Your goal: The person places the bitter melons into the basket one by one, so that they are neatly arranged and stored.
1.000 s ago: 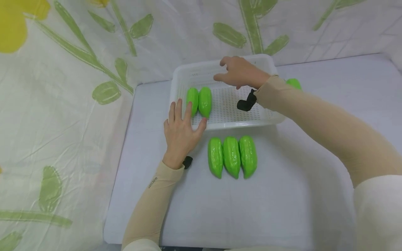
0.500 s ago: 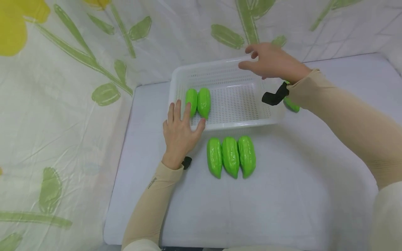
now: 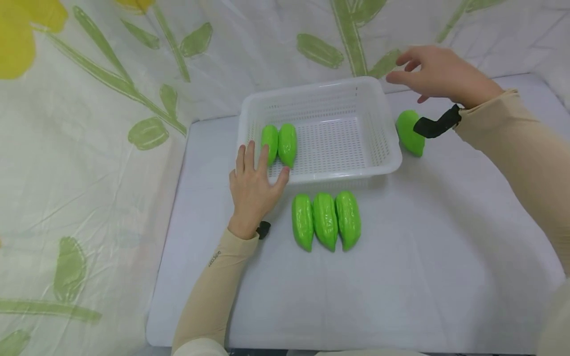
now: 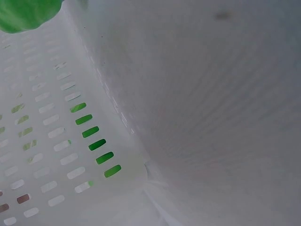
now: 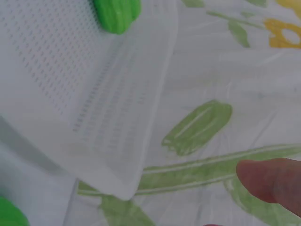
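White plastic basket (image 3: 331,175) on the bench (image 3: 383,291), two green gourds (image 3: 287,144) inside at left, three gourds (image 3: 325,222) rowed up in front, probably for easy reach. Left hand (image 3: 253,190), fingers spread, at basket's near-left corner, likely steadying it. Right hand (image 3: 438,76) empty, fingers loosely bent, near lone gourd (image 3: 407,130) right of basket.

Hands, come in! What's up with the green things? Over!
Left hand over white basket rim; right hand empty. Two green things inside, three in front, one right of it. Left fingers partly hide one inside.
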`<state>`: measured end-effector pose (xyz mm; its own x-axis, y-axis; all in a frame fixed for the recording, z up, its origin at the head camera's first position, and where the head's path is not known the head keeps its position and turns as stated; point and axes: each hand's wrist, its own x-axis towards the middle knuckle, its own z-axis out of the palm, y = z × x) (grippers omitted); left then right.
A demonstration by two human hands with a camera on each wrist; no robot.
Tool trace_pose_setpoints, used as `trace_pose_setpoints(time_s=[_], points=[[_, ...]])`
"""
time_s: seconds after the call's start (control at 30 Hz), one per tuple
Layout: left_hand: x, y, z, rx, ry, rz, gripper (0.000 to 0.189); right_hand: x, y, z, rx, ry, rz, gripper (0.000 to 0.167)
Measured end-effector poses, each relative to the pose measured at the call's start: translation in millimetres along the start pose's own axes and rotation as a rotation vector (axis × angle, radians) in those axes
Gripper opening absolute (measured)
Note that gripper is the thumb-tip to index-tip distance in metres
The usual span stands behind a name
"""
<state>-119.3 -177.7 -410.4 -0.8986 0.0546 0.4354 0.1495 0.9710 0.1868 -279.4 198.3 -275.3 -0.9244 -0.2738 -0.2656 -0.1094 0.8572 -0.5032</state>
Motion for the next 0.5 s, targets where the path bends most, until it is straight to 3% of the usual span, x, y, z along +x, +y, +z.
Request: trace_pose_setpoints(time_s=[0.2, 0.5], points=[[1.0, 0.1, -1.0, -0.003, -0.011, -0.010, 0.074, 6.0, 22, 1, -0.003, -0.016, 0.059, 0.088], [0.3, -1.2, 0.0, -0.007, -0.001, -0.003, 0.073, 18.4, 53, 12, -0.019, -0.125, 0.091, 0.096]])
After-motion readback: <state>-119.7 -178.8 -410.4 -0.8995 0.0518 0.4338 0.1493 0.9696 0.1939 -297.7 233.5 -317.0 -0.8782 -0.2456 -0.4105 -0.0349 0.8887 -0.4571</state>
